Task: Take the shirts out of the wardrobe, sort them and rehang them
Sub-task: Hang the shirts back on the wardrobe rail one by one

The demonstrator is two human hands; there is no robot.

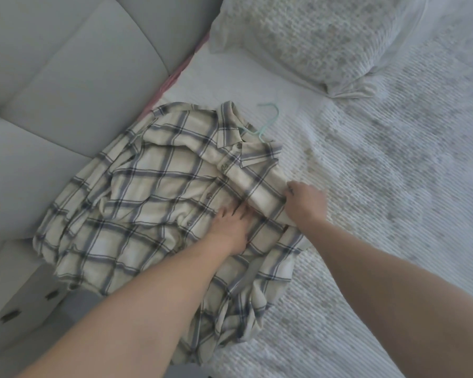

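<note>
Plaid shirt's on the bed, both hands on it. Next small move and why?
Probably undo the next button. The plaid shirt lies on the bed with the mint hanger in its collar; the left hand rests at the placket and the right hand holds the front edge, so freeing the hanger looks next.

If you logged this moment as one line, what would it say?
plaid shirt: flat on bed, on mint hanger | left hand: presses placket | right hand: grips front edge | pillow: beyond collar
</note>
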